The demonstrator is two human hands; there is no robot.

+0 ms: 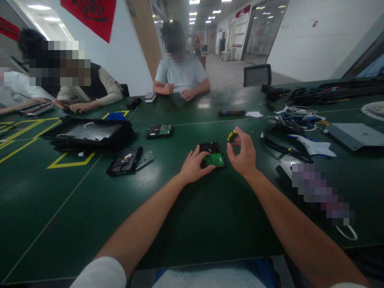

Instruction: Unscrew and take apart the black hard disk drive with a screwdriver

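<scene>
A small black hard drive (212, 155) lies flat on the dark green worktop (90, 208) just above the centre of the frame, with its circuit side up: a bright green board covers the near right part of its face (the far part shows bare black casing). The left hand (193, 167) rests on the drive's near left corner, fingertips touching its edge and the green board. Just to the right of the drive, the right hand (243, 154) is raised above the worktop and pinches a screwdriver (232, 135) with a yellow and black grip, which points up and leftwards above the drive's far right corner.
</scene>
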